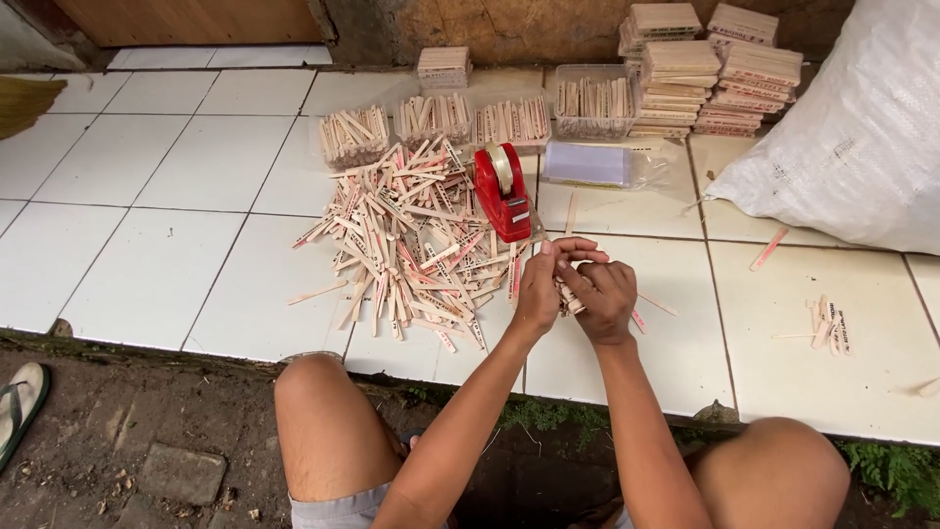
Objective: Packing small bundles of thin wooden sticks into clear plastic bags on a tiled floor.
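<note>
My left hand (539, 289) and my right hand (599, 299) are closed together around a small bundle of flat wooden sticks (568, 297) just above the white tiled floor (157, 255). Fingertips of both hands meet over the top of the bundle. A red tape dispenser (502, 191) stands just beyond my hands. To the left of the hands a big loose pile of wooden sticks (411, 245) is spread over the tiles.
Clear plastic tubs of sticks (592, 101) line the back, with stacked stick bundles (700, 83) at the back right. A clear plastic bag pack (587, 164), a large white sack (852, 137), a few loose sticks (827, 325) and a sandal (20, 402) are around.
</note>
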